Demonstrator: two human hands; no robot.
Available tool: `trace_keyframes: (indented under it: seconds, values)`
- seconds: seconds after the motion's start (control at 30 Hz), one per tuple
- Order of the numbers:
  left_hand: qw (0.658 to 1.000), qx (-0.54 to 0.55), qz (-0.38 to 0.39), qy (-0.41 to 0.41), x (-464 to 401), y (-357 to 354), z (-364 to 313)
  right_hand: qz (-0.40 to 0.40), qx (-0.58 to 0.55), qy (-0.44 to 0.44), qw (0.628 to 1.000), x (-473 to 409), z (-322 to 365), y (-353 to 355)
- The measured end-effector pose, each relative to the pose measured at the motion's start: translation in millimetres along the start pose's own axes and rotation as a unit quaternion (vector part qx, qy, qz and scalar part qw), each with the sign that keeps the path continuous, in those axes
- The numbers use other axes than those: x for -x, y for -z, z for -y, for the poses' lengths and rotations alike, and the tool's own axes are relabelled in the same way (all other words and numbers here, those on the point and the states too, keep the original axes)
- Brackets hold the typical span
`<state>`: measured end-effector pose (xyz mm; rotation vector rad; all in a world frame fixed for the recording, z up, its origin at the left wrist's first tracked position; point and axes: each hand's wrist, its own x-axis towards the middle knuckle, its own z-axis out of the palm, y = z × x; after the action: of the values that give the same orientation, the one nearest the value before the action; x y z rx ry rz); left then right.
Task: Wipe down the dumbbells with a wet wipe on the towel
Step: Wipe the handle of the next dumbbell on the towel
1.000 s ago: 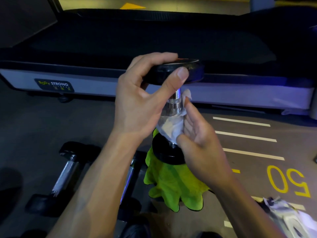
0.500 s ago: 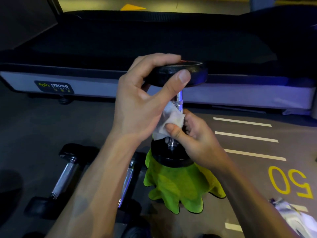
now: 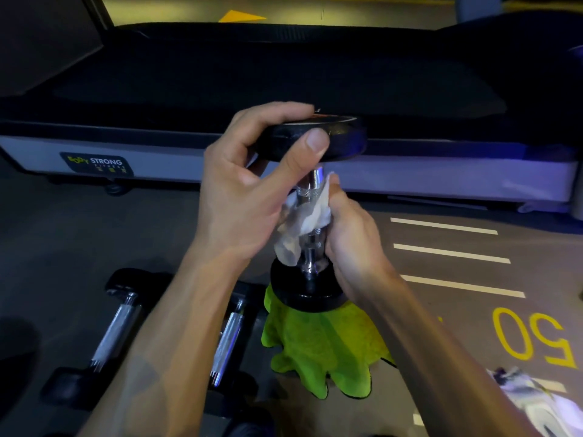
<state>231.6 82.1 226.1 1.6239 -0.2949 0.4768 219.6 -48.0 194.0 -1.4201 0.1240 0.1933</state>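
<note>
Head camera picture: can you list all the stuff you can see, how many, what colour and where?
upright dumbbell: 1, black ends, shiny handle, standing on the towel, centre
wet wipe: 1, white, wrapped on the handle
towel: 1, bright green, on the floor
lying dumbbells: 2, black and chrome, floor, lower left
treadmill: 1, black with grey side, behind
floor lines: 3, white, right
number 50: 1, yellow, right
wipe packet: 1, whitish, bottom right
left hand: holds the top end
right hand: fingers grip the wipe

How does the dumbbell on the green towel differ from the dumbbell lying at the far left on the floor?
The dumbbell on the towel stands upright; the far-left dumbbell lies flat. The left hand grips the first one's top; the second is untouched. Both have black ends and a chrome handle.
</note>
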Motion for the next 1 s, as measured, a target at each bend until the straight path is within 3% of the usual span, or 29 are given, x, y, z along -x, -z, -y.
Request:
trace_keyframes:
  seconds: [0.1, 0.17, 0.27, 0.4, 0.57, 0.73, 0.8, 0.87, 1.0]
  values:
    - [1.000, -0.008, 0.004, -0.005, 1.0, 1.8, -0.2, -0.027, 0.072, 0.174, 0.982, 3.5, -9.1, -14.6]
    - [1.000, -0.018, 0.010, -0.011, 1.5, -0.5, -1.2, -0.068, 0.086, 0.211, 0.971, 0.6, -11.9, -23.1]
    - [1.000, -0.019, 0.005, -0.012, 0.6, -3.6, -2.2, -0.105, 0.084, 0.194, 0.972, -4.1, -1.8, -22.1]
    - [1.000, -0.018, 0.005, -0.016, 2.5, -5.0, -2.9, -0.081, 0.060, 0.091, 0.991, -9.8, 11.2, -12.1]
    - [0.999, -0.027, 0.009, -0.031, 4.1, -5.3, -3.1, -0.100, 0.054, 0.181, 0.977, 6.9, -16.7, -29.8]
    - [0.998, -0.019, 0.024, -0.051, 6.7, -7.8, -5.9, -0.126, 0.006, 0.113, 0.986, -11.7, 6.9, -17.1]
    - [0.998, -0.014, 0.034, -0.053, 5.9, -8.0, -7.4, -0.133, -0.056, 0.058, 0.988, -14.0, 13.3, -16.2]
    - [0.998, -0.010, 0.038, -0.050, 4.4, -9.1, -8.9, -0.140, -0.191, 0.033, 0.971, -6.7, 18.3, -17.6]
    - [0.997, -0.019, 0.041, -0.066, 6.6, -11.5, -9.5, -0.125, -0.240, 0.109, 0.957, 10.8, 17.6, -19.3]
